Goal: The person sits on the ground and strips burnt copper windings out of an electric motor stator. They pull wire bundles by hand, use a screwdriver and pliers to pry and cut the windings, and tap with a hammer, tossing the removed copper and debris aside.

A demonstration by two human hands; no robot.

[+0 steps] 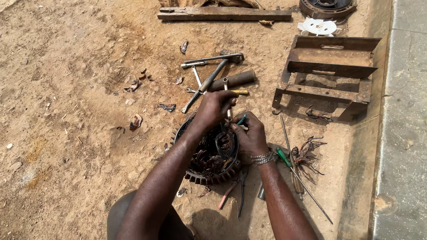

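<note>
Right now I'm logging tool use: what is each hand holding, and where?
Left hand grips a metal rod near its lower end. Right hand pinches a teal-handled tool, mostly hidden.

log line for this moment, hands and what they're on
left hand: grips metal rod | right hand: holds teal-handled tool | both over finned motor stator | pliers on sand
</note>
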